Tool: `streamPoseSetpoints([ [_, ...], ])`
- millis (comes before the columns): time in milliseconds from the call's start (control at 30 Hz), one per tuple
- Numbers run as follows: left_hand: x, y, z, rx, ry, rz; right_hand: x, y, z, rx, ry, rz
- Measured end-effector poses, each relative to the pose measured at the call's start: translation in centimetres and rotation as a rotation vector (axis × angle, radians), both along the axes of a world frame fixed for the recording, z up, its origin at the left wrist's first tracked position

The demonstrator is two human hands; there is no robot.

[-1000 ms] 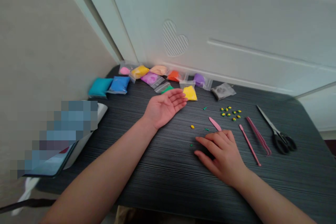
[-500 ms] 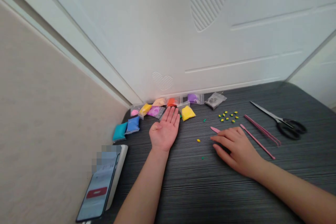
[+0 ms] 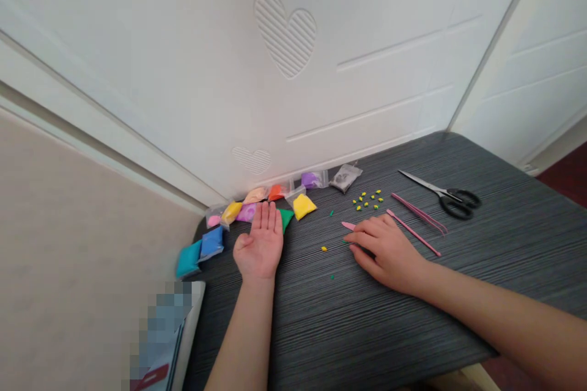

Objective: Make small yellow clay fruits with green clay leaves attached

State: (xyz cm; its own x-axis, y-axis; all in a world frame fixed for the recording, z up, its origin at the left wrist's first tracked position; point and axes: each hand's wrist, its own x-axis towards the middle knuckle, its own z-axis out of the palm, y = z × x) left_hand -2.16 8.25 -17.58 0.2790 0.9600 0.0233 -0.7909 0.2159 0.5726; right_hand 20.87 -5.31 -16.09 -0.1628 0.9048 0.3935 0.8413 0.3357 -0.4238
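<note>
My left hand lies palm up with fingers stretched and nothing on the palm. Its fingertips reach the bags of coloured clay, beside a green packet. Palm down, my right hand rests on the table, fingers loosely bent and apart. It partly covers a pink pointed tool. By its fingertips is a tiny green piece. Between the hands lie a small yellow piece and green bits, one a small green dot. Several small yellow-and-green pieces sit beyond my right hand.
Pink tweezers, a thin pink stick tool and black-handled scissors lie on the right. Yellow, blue and other clay packets line the white panel. A phone stands at the lower left.
The view has swung to the right, so everything appears further left. A green piece now shows at my right fingertips, and more of the green packet is visible. Both hands keep nearly the same pose.
</note>
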Motion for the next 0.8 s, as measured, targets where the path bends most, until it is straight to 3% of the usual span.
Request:
streamPoseSetpoints([
  [267, -0.64, 0.66, 0.41, 0.011, 0.065, 0.099, 0.11, -0.04, 0.02, -0.028, 0.011, 0.014],
  [800, 0.03, 0.1, 0.73, 0.0, 0.013, -0.009, 0.23, -0.03, 0.03, -0.017, 0.012, 0.012],
])
